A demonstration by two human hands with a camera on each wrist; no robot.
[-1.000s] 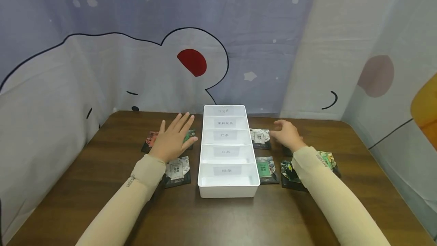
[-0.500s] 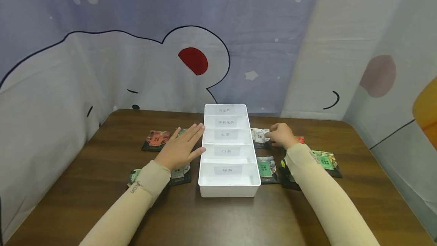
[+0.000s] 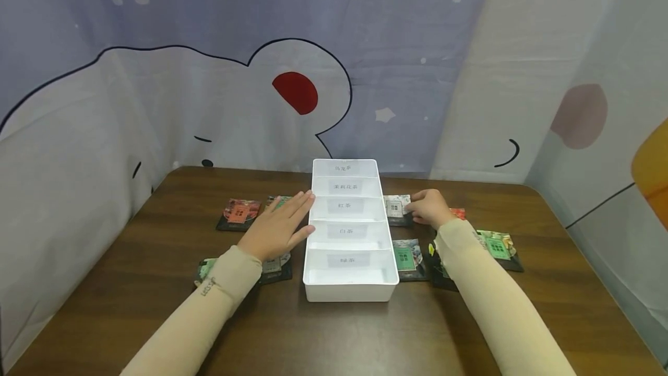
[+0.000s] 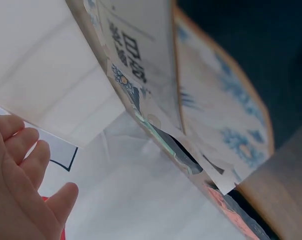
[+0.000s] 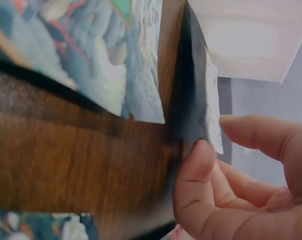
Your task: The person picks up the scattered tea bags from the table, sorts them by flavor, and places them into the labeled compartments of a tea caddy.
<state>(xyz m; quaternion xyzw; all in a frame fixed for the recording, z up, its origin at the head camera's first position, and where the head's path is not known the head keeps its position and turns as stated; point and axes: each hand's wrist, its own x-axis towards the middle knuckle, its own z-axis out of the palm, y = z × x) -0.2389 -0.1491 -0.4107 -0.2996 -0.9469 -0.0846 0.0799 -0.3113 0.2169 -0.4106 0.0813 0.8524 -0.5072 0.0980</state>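
Note:
A white tray with five labelled compartments stands in the middle of the brown table. My left hand lies flat over tea packets, its straight fingers reaching the tray's left wall. In the left wrist view that hand is relaxed, beside a printed packet. My right hand pinches the edge of a white tea packet just right of the tray. In the right wrist view the thumb and forefinger close on that packet's edge.
Flat tea packets lie on both sides of the tray: a red one far left, a green one by my left sleeve, a green one and another on the right. Curtains enclose the table.
My left hand slid right to the tray's wall. My right hand moved left onto the white packet and took hold of its edge, which now tips up slightly.

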